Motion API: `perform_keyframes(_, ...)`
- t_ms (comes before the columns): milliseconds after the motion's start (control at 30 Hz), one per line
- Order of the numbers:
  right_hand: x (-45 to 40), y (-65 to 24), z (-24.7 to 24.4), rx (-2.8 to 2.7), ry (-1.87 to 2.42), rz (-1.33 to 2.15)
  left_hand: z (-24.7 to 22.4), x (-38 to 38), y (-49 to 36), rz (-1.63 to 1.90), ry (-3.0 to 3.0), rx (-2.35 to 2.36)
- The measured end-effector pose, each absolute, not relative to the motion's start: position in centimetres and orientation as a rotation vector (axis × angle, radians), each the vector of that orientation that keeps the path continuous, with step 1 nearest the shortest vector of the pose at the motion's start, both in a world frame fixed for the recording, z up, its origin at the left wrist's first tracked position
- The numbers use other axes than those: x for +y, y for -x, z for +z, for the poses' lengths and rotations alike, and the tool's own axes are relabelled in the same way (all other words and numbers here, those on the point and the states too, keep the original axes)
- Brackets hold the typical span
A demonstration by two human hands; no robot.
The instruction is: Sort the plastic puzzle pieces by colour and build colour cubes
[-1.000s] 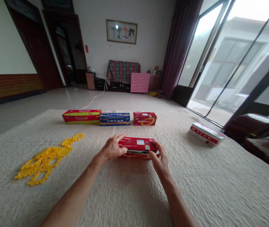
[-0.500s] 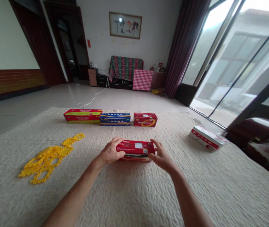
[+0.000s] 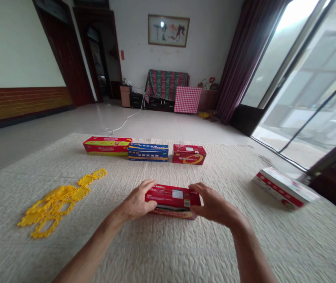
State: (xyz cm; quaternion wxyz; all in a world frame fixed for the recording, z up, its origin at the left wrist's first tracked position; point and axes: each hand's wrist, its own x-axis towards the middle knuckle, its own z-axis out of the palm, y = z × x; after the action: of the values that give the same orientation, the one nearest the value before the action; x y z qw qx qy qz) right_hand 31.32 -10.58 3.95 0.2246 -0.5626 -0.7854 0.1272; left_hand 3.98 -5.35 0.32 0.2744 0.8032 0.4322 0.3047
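Observation:
In front of me a red cardboard box [image 3: 170, 199] with a white label on top lies lengthwise on the quilted cover. My left hand [image 3: 140, 200] grips its left end, thumb on the near top edge and fingers over the far side. At the right end my right hand [image 3: 207, 200] holds it the same way. A dark gap runs along the near top edge, where the lid is not flush. Beyond it stand a red and yellow-green box [image 3: 108, 146], a blue box [image 3: 148, 152] and another red box [image 3: 189, 154], in a row.
Linked yellow plastic pieces [image 3: 58, 202] lie to the left on the quilted cover [image 3: 162, 255]. A white and red box [image 3: 284, 188] sits at an angle on the right. A white cable [image 3: 126, 118] crosses the tiled floor toward a low cabinet [image 3: 156, 104].
My view has turned slightly left and tilted, so the far scene shifts rightward. Both hands remain on the red box, which appears slightly lower and nearer; the gap at its lid looks narrower.

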Motion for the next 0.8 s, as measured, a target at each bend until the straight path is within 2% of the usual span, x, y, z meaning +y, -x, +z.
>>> perform_keyframes(467, -10.5, -30.7, 4.9, -2.258, 1.519, 0.329, 1.1, -5.6, -4.1, 0.731, -2.055, 1.215)
perform_keyframes(800, -10.6, -31.0, 5.2, -2.25, 1.515, 0.394, 1.3, -5.1, -2.9, 0.695, -2.24, 1.08)
